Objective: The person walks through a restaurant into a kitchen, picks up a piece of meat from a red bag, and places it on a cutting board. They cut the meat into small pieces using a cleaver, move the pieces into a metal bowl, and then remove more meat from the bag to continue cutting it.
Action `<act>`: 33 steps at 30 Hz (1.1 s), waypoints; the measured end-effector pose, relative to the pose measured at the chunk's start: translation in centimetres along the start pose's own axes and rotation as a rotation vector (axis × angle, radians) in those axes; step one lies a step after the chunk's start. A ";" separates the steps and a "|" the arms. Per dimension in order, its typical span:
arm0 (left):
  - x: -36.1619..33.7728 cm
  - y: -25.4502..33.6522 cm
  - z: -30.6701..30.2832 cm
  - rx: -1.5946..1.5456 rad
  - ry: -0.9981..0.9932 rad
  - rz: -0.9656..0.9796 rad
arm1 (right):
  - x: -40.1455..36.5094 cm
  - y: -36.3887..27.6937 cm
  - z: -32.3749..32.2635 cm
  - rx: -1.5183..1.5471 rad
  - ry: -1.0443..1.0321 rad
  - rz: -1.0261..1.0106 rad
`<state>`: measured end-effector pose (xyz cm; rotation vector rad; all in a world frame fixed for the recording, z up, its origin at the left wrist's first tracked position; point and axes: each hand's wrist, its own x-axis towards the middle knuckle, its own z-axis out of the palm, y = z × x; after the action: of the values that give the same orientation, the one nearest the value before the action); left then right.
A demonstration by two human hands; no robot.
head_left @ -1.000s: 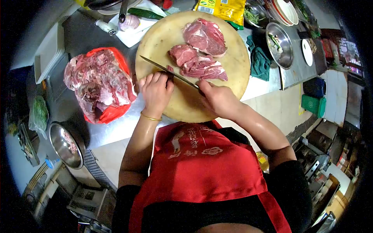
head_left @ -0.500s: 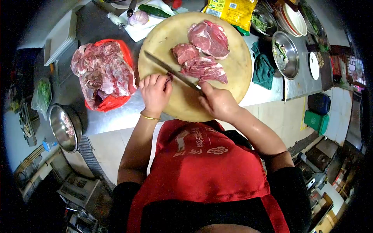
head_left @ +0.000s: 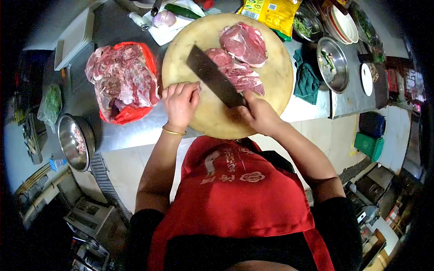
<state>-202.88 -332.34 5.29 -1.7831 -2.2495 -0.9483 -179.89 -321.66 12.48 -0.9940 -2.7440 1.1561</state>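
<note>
My right hand (head_left: 262,115) is closed around the handle of a cleaver (head_left: 216,77). The blade's broad dark side faces up over the round cutting board (head_left: 181,54) and partly covers the cut pieces of meat (head_left: 244,77). A larger piece of red meat (head_left: 244,43) lies behind them on the board. At the board's left edge, my left hand (head_left: 181,106) has its fingers curled in, with what looks like a small scrap of meat at the thumb and fingertips. Left of that hand, a big slab of meat (head_left: 122,81) rests on a red plastic bag (head_left: 129,117).
A steel bowl with meat bits (head_left: 86,147) stands at the counter's left edge. Behind the board are an onion (head_left: 163,19), a cucumber (head_left: 181,11) and a yellow packet (head_left: 269,13). To the right lie a green cloth (head_left: 306,81) and another steel bowl (head_left: 339,74).
The cleaver has turned from edge-on to showing its flat side, with its tip shifted right and away from me. My left hand stays at the board's left edge, slightly shifted.
</note>
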 end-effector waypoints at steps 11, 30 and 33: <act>-1.1 -0.8 -0.2 -0.014 -0.060 0.010 | 1.1 -3.7 1.4 -0.068 0.009 -0.081; -2.8 -1.6 -1.2 -0.105 -0.038 0.000 | -3.8 -4.5 0.9 0.042 -0.087 0.028; -3.0 -1.8 -1.3 -0.114 -0.057 0.007 | -2.6 -5.3 1.7 0.068 -0.111 0.054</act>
<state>-203.96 -335.74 4.29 -1.8860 -2.2636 -1.0571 -181.12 -327.00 15.29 -1.0323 -2.7560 1.3422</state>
